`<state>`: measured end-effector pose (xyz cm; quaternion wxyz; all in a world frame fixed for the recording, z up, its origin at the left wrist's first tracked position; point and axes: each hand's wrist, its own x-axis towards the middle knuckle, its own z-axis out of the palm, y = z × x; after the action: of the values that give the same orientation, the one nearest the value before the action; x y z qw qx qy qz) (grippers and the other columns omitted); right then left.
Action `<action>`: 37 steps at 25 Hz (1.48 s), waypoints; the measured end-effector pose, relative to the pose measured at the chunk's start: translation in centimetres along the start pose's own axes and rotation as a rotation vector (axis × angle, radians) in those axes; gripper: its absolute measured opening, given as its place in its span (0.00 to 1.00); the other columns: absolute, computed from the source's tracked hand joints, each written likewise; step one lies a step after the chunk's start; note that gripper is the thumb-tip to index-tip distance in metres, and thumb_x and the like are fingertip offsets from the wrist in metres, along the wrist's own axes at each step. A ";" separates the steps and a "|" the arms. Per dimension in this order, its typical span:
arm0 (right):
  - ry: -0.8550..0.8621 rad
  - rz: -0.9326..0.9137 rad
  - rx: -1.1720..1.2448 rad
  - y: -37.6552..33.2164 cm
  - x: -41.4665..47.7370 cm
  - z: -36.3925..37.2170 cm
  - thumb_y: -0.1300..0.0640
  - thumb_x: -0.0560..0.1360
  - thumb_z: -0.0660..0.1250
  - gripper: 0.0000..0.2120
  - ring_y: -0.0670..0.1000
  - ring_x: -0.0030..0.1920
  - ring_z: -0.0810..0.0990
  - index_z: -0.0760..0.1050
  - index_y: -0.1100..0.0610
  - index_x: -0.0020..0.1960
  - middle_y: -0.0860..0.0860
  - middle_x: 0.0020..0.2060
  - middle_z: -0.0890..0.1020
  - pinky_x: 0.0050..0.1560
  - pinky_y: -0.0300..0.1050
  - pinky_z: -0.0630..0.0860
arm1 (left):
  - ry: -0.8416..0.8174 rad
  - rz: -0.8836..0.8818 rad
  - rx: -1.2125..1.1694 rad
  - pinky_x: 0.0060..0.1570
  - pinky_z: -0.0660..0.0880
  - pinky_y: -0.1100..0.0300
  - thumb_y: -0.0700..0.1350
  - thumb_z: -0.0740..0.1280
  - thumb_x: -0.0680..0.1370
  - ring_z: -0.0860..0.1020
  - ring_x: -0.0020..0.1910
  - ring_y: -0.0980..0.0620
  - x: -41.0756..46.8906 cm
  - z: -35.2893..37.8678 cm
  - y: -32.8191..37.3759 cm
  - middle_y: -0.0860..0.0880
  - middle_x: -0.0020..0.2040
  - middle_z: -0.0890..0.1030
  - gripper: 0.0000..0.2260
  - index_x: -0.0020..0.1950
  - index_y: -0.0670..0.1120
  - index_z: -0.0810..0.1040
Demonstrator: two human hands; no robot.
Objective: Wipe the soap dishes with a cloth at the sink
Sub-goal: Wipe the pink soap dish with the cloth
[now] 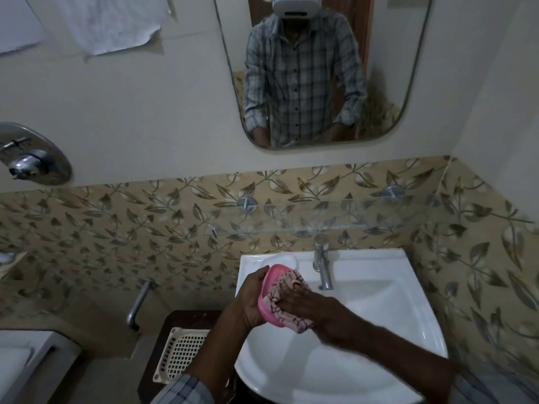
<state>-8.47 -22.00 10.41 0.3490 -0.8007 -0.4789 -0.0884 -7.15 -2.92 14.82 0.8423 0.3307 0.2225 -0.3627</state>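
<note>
Pink soap dish (266, 298) is held over the sink (379, 310), our left grip (250, 301) curled around it, while our right grip (310, 306) clamps the cloth (287, 285) inside it. We judge wiping is in hand; next the white dish (281, 258) on the rim needs the same.

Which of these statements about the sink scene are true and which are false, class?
1. The left hand holds the pink soap dish. True.
2. The right hand holds the cloth against that dish. True.
3. The white soap dish lies in the basket. False: it sits on the ledge of the sink, behind the pink one.
4. The tap is running. False: no water shows.
</note>
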 end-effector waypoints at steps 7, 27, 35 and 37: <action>-0.047 0.001 -0.088 0.7 0.2 -1.4 0.64 0.82 0.59 0.16 0.59 0.71 0.71 0.75 0.61 0.68 0.58 0.69 0.74 0.72 0.54 0.68 | 0.059 0.013 0.013 0.65 0.66 0.41 0.52 0.57 0.80 0.77 0.56 0.34 0.0 0.3 -0.9 0.33 0.58 0.79 0.24 0.62 0.32 0.76; -0.057 -0.154 -0.150 -0.1 -0.9 -1.5 0.70 0.74 0.65 0.16 0.59 0.62 0.77 0.79 0.63 0.61 0.61 0.60 0.81 0.60 0.55 0.76 | -0.018 -0.102 0.072 0.48 0.80 0.40 0.51 0.61 0.74 0.76 0.53 0.37 -0.1 -0.5 0.0 0.33 0.55 0.79 0.25 0.62 0.33 0.75; 0.060 0.207 -0.025 -3.5 0.6 -0.6 0.76 0.63 0.68 0.17 0.64 0.45 0.85 0.84 0.64 0.48 0.64 0.44 0.86 0.49 0.59 0.81 | 0.197 0.144 0.090 0.49 0.78 0.49 0.61 0.58 0.79 0.81 0.46 0.40 1.7 0.3 -1.6 0.37 0.47 0.83 0.28 0.59 0.37 0.79; 0.160 0.819 0.571 -5.2 3.0 -1.4 0.70 0.72 0.64 0.10 0.60 0.36 0.84 0.83 0.62 0.46 0.62 0.38 0.85 0.41 0.61 0.81 | 0.312 0.324 0.189 0.42 0.80 0.52 0.65 0.55 0.80 0.85 0.43 0.42 2.3 0.6 -3.2 0.41 0.44 0.87 0.30 0.56 0.41 0.83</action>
<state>-10.92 -19.26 15.36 0.5958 -0.7860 -0.1022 0.1291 -8.08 -6.07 12.53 0.8102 0.4916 0.2590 -0.1868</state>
